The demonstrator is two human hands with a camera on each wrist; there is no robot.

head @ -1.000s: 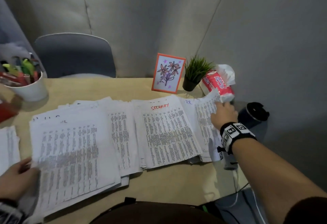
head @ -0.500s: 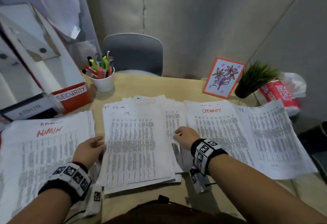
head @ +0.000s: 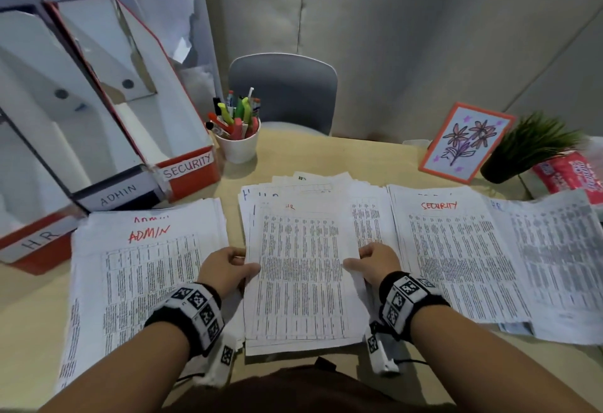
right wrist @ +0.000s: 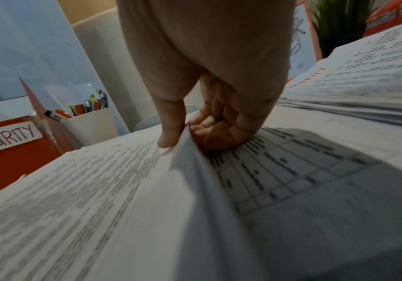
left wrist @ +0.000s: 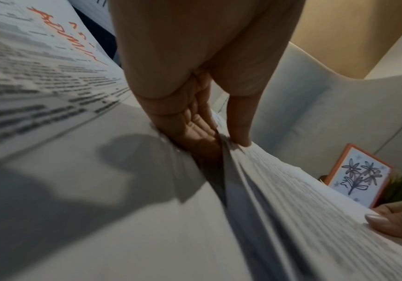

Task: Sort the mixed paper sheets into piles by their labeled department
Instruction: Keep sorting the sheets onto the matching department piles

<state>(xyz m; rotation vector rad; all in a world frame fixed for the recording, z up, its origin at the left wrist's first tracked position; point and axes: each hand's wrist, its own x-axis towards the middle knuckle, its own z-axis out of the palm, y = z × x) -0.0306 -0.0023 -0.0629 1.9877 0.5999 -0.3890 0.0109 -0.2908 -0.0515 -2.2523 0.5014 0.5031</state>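
Observation:
A thick stack of printed sheets marked HR [head: 301, 278] lies in the middle of the table. My left hand [head: 228, 267] grips its left edge, thumb on top and fingers [left wrist: 195, 131] underneath. My right hand [head: 375, 264] grips the right edge the same way, its thumb [right wrist: 171, 133] on the top sheet. The ADMIN pile [head: 143, 278] lies to the left, the SECURITY pile [head: 453, 256] to the right. Further right lies another HR pile [head: 554, 256].
Three file boxes labelled HR [head: 36, 242], ADMIN [head: 117, 195] and SECURITY [head: 187, 166] stand at back left. A white pen cup [head: 238, 148] sits behind the stack. A flower card [head: 466, 141], a small plant [head: 532, 148] and a red packet [head: 571, 176] stand at back right.
My right hand left the far right pile and came to the middle stack. Both hands now grip the stack's side edges. My view swung left.

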